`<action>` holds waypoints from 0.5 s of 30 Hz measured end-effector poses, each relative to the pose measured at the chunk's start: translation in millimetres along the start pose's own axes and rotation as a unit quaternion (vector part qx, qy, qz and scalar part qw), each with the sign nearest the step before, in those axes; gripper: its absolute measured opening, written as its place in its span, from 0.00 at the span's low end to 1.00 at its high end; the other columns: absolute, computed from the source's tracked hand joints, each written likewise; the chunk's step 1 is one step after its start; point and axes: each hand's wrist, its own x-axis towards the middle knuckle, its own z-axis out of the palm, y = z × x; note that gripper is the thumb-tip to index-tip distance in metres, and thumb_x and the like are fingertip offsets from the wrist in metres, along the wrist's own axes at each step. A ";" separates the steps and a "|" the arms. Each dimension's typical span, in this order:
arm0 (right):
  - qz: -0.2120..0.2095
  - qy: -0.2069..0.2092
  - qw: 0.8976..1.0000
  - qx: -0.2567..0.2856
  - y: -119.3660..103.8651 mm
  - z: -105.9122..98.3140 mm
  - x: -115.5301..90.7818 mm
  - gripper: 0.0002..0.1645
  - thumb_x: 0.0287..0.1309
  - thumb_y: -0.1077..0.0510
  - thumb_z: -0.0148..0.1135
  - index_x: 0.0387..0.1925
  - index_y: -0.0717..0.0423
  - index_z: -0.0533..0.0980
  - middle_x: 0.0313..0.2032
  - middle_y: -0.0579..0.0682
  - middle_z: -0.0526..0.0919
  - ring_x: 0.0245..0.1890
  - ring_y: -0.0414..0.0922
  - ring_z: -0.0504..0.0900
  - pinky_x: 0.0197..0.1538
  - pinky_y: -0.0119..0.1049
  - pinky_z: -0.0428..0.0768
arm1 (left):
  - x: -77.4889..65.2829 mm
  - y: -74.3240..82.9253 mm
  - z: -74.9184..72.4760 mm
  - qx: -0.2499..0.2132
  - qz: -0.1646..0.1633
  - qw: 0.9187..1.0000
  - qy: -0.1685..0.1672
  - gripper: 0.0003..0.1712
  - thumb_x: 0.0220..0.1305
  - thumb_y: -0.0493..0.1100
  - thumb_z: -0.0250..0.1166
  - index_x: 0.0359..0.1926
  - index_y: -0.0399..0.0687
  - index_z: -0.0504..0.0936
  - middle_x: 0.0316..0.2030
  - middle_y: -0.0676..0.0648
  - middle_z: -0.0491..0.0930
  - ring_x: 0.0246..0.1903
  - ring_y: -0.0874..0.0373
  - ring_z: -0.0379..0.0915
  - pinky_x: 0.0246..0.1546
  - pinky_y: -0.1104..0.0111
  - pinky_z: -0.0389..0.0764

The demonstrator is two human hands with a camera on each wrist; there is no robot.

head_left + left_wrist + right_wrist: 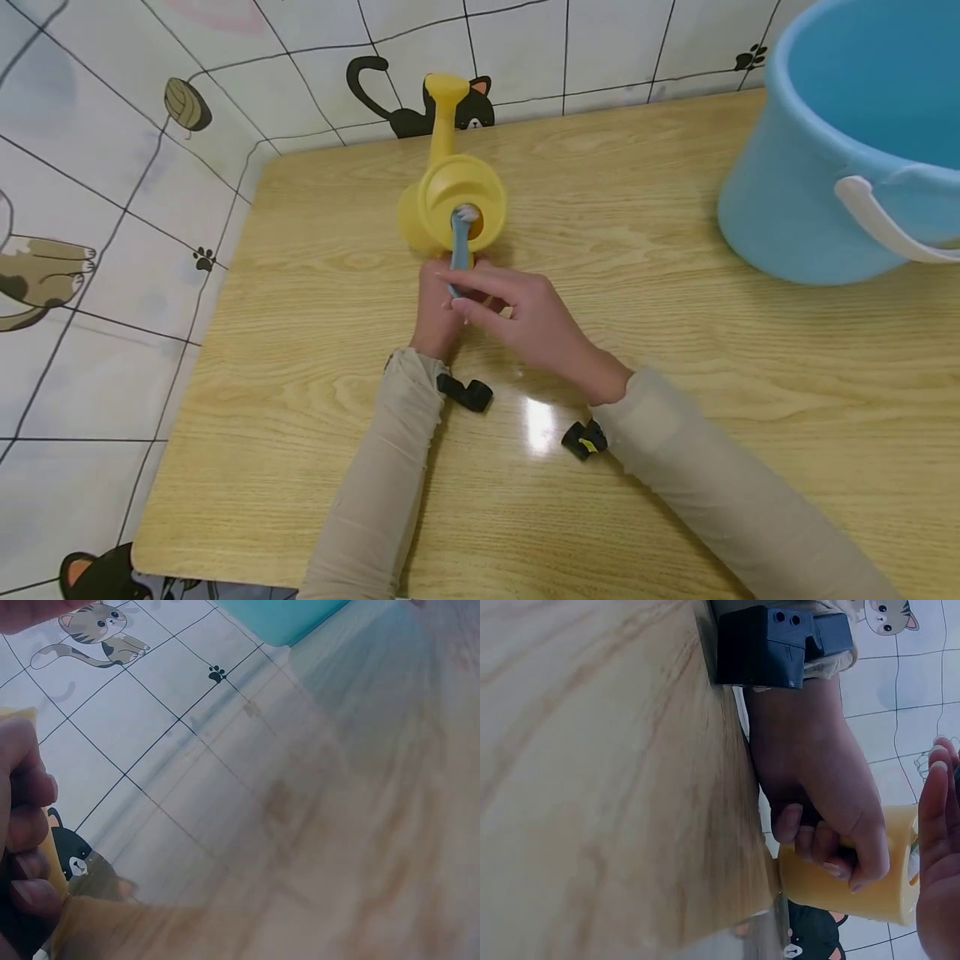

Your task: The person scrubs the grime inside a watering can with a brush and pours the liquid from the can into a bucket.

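A yellow watering can (pixel 483 187) stands on the table, its spout pointing toward the back wall. My left hand (pixel 435 312) grips the can's handle at the near side; the right wrist view shows those fingers curled against the yellow can (pixel 832 889). Thumb and fingers of my right hand (pixel 543 325) pinch the light-blue handle of a brush (pixel 460 242). Its whitish head sits in the round opening on top of the can. How deep the head reaches inside is hidden.
A large light-blue bucket (pixel 795 200) with a white handle (pixel 877 221) stands at the right. White tiled walls with cat drawings border the wooden table (pixel 300 333) at the back and left. Each wrist carries a small black camera (pixel 465 393).
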 end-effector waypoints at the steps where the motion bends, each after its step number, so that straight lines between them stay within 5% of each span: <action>1: 0.011 -0.001 1.000 0.005 -1.5 0.0 -0.3 0.19 0.57 0.53 0.56 0.52 0.48 0.74 0.38 0.40 0.80 0.31 0.36 0.76 0.35 0.31 0.74 | -0.4 -0.6 -0.2 0.005 0.009 1.000 -0.002 0.15 0.52 0.33 0.59 0.12 0.39 0.69 0.11 0.50 0.62 0.15 0.61 0.59 0.17 0.71 0.59; 6: 0.064 0.015 0.997 0.048 -14.9 -4.7 1.1 0.16 0.58 0.56 0.55 0.49 0.52 0.75 0.35 0.43 0.81 0.28 0.42 0.76 0.33 0.33 0.74 | 1.2 -2.0 0.7 0.076 -0.005 0.997 0.002 0.14 0.53 0.33 0.57 0.13 0.40 0.72 0.11 0.51 0.64 0.14 0.60 0.59 0.16 0.71 0.59; 15: 0.125 0.066 0.988 0.058 -23.6 -13.6 3.1 0.16 0.60 0.57 0.52 0.49 0.56 0.74 0.27 0.51 0.79 0.21 0.41 0.73 0.24 0.33 0.70 | 0.9 3.5 3.0 0.016 -0.094 0.995 0.018 0.16 0.51 0.41 0.60 0.10 0.41 0.71 0.08 0.53 0.60 0.12 0.63 0.55 0.11 0.71 0.56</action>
